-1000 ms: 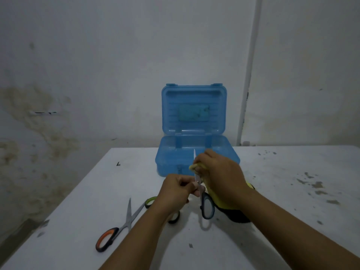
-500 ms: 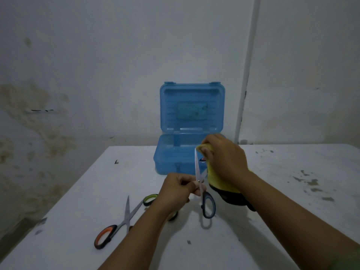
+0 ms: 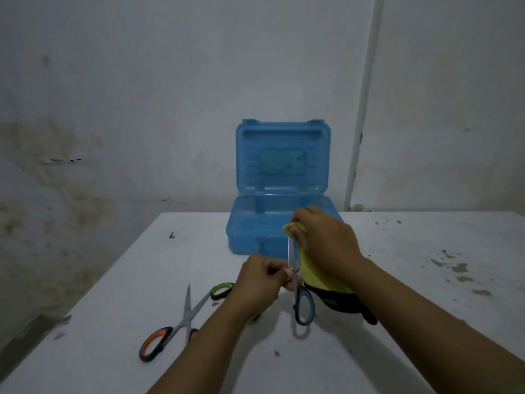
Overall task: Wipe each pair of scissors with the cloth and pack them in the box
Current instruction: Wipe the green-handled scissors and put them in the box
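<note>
Plastic, metal and cloth on a scuffed white table.

A translucent blue plastic box [image 3: 279,223] looks smooth and slightly glossy, with ribbed moulding inside its open lid. The held scissors [image 3: 295,277] have bare, shiny metal blades and a blue-and-black plastic handle loop. A soft, matt yellow cloth [image 3: 318,275] with a black part below wraps the blade tip. The orange-handled scissors [image 3: 176,325] show dull grey metal blades. The white table [image 3: 412,280] is matt, smooth and speckled with chipped marks.
</note>
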